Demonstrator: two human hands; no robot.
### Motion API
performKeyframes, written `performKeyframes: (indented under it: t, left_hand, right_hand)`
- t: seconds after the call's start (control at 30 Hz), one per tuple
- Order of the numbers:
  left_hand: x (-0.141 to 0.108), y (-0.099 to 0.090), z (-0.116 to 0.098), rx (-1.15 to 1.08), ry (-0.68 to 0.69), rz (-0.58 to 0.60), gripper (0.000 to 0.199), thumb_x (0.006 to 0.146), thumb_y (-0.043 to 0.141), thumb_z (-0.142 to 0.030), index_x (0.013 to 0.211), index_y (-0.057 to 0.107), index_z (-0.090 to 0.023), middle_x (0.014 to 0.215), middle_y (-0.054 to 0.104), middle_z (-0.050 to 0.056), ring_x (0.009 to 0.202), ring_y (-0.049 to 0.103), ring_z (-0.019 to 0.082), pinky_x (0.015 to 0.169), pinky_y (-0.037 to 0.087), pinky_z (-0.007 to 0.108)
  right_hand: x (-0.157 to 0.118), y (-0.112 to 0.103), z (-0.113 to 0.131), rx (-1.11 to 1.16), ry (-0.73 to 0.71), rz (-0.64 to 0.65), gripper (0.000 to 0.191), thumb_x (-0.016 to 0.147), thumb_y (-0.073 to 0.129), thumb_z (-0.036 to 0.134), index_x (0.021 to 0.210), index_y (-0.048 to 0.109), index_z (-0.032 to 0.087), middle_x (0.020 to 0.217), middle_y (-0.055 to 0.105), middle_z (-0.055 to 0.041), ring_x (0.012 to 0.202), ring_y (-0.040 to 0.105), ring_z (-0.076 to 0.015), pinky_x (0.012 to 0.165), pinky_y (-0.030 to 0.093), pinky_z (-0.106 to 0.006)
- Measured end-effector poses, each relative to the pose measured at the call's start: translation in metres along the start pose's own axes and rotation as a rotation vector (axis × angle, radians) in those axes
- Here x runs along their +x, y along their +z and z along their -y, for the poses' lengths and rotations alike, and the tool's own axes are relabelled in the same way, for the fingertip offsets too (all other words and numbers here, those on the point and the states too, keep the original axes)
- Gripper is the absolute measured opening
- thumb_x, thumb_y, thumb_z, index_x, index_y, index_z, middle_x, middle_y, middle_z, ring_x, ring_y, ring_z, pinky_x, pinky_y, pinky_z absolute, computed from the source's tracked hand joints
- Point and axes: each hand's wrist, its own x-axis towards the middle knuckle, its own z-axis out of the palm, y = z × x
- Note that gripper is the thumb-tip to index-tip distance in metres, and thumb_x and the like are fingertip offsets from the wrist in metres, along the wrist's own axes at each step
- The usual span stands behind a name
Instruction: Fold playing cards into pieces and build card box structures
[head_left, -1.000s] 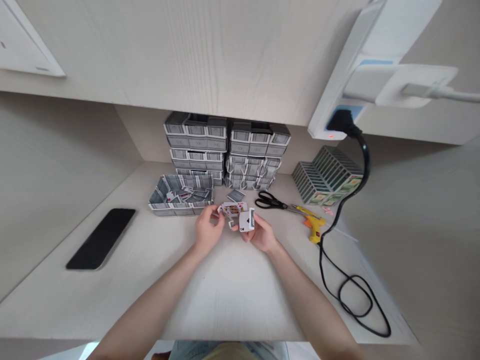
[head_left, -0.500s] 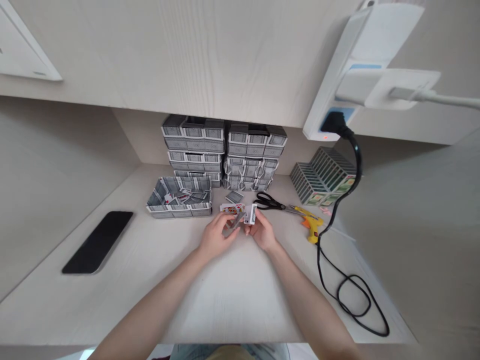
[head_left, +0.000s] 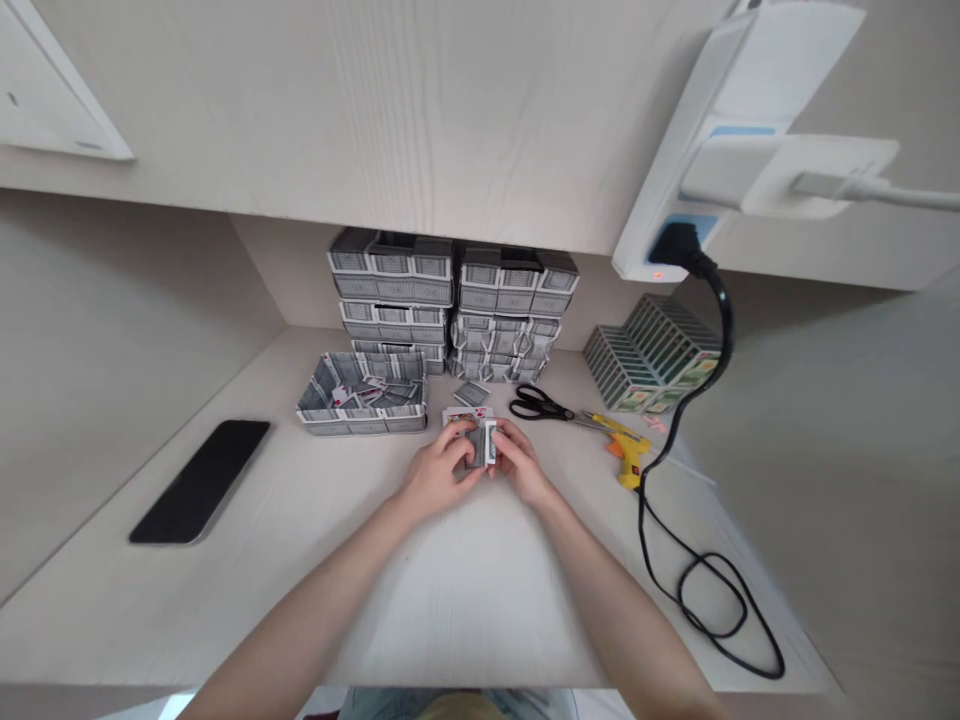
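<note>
My left hand (head_left: 441, 470) is closed on a grey-backed playing card (head_left: 475, 448), its patterned back facing up. Right beside it, my right hand (head_left: 517, 464) pinches a folded playing card (head_left: 491, 442) with a white border. The two cards meet edge to edge or overlap; I cannot tell which. Just beyond my fingers lie face-up playing cards (head_left: 457, 413) with red marks, partly hidden by my left hand. A little farther back, another grey-backed card (head_left: 472, 394) rests on the desk.
An open box made of cards (head_left: 364, 424) holds loose cards. Stacked card boxes (head_left: 390, 290) stand behind. Black-handled scissors (head_left: 536, 404) and a yellow glue gun (head_left: 628, 455) lie right, near a looping black cable (head_left: 686, 605). A phone (head_left: 201, 483) lies left; a power strip (head_left: 682, 140) hangs above.
My hands have drawn together. The card in my left hand has turned from edge-on to back-up, and the right hand's folded card now sits against it, more of its back showing.
</note>
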Motion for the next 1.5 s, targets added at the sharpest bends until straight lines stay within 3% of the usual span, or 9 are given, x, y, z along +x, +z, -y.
performKeyframes:
  t: [0.27, 0.83, 1.17, 1.5]
  left_hand:
    - [0.0, 0.002, 0.004, 0.074, -0.005, -0.052, 0.006, 0.07, 0.056, -0.022, 0.067, 0.051, -0.019, 0.116, 0.049, 0.005, 0.078, 0.058, 0.013, 0.065, 0.047, 0.026]
    - [-0.003, 0.005, 0.005, -0.014, -0.073, -0.125, 0.009, 0.066, 0.054, -0.017, 0.06, 0.049, -0.018, 0.116, 0.05, 0.005, 0.065, 0.055, 0.01, 0.059, 0.046, 0.025]
    - [-0.003, 0.01, 0.006, -0.051, -0.061, -0.129, 0.01, 0.064, 0.056, -0.014, 0.058, 0.048, -0.018, 0.116, 0.051, 0.005, 0.071, 0.058, 0.012, 0.063, 0.048, 0.025]
    - [-0.004, 0.01, 0.004, 0.042, -0.015, -0.1, 0.006, 0.066, 0.057, -0.02, 0.062, 0.054, -0.019, 0.115, 0.054, 0.005, 0.072, 0.059, 0.013, 0.065, 0.049, 0.027]
  right_hand:
    - [0.001, -0.001, -0.004, -0.034, -0.029, -0.026, 0.032, 0.072, 0.06, 0.037, 0.097, 0.053, 0.02, 0.066, 0.055, 0.0022, 0.046, 0.049, -0.0091, 0.037, 0.041, -0.02]
    - [0.0, 0.007, 0.0, -0.195, -0.038, -0.031, 0.032, 0.071, 0.06, 0.04, 0.094, 0.054, 0.018, 0.059, 0.052, 0.0043, 0.037, 0.042, -0.0058, 0.032, 0.036, -0.018]
    - [-0.001, 0.008, -0.007, -0.308, -0.018, 0.048, 0.031, 0.076, 0.053, 0.046, 0.089, 0.052, 0.018, 0.061, 0.054, 0.0028, 0.04, 0.044, -0.006, 0.036, 0.037, -0.018]
    - [-0.001, 0.011, -0.001, -0.26, 0.015, 0.119, 0.034, 0.071, 0.058, 0.046, 0.091, 0.053, 0.019, 0.063, 0.056, 0.0024, 0.047, 0.047, -0.0079, 0.038, 0.037, -0.018]
